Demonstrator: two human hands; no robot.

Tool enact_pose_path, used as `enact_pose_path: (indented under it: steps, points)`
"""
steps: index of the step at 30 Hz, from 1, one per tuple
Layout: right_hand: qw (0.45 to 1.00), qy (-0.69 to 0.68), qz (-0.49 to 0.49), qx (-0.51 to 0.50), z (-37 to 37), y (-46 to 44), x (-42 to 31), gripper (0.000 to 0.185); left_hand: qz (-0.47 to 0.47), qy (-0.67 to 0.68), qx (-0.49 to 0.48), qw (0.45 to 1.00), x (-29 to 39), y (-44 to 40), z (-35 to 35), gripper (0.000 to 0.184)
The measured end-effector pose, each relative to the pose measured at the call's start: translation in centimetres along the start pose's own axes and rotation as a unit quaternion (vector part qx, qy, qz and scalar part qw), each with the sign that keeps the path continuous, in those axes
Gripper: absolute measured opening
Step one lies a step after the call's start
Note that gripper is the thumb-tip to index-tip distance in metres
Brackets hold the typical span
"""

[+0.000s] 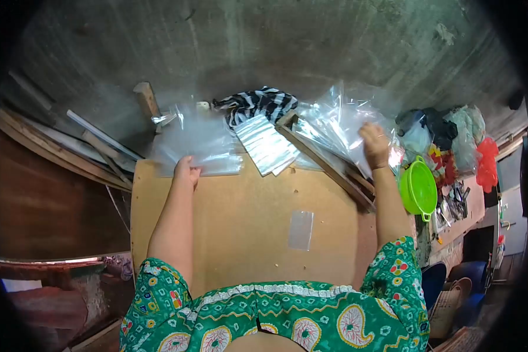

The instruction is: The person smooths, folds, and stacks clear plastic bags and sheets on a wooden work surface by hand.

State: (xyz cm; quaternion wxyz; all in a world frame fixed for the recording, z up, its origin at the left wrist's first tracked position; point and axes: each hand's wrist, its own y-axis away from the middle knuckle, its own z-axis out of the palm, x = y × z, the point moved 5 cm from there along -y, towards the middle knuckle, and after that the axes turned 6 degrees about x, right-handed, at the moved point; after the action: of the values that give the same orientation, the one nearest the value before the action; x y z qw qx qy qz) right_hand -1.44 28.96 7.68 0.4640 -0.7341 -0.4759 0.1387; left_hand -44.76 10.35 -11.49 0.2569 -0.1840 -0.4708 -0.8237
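Observation:
My left hand is closed at the near edge of a spread of clear plastic sheets, on the table's far left. My right hand is raised at the right with its fingers curled, beside shiny clear plastic bags. What its fingers hold is hidden. Those bags lie in and over a long wooden tray, set at a slant. Between the hands lies a stack of silvery plastic packets. A small clear plastic bag lies flat on the table, nearer to me.
The tan wooden table meets a grey wall. A black-and-white striped cloth is bunched at the back. At the right are a green basket, several plastic bags and a red bag. Wooden boards lean at the left.

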Motion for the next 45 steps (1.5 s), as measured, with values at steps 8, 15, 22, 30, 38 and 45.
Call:
enact_pose_path:
  steps: [8, 15, 22, 30, 38, 45]
  points:
    - [0.833, -0.049, 0.495, -0.244, 5.6, 12.0, 2.6, 0.027, -0.015, -0.08, 0.038, 0.996, 1.2, 3.3, 0.7, 0.051]
    - [0.924, -0.18, 0.136, -0.307, 8.9, 0.3, -13.7, 0.04, 0.165, -0.379, 0.097, 0.905, 1.4, 6.7, -3.1, 0.078]
    - [0.908, -0.129, 0.096, -0.387, 16.5, 2.8, -19.1, 0.025, 0.267, -0.399, -0.046, 0.876, -3.2, 16.5, -9.5, 0.062]
    - [0.888, -0.286, 0.359, -0.027, 7.0, -2.8, -16.6, 0.025, 0.065, -0.364, -0.209, 0.905, -7.8, 22.6, -11.8, 0.056]
    - [0.895, -0.394, -0.027, -0.206, -6.3, 2.6, -27.3, 0.033, -0.093, -0.033, -0.339, 0.935, -8.5, 26.5, -6.2, 0.045]
    - [0.898, -0.135, 0.231, -0.35, -5.4, 12.1, -22.6, 0.047, 0.007, -0.112, -0.124, 0.986, -9.3, 25.4, -15.8, 0.04]
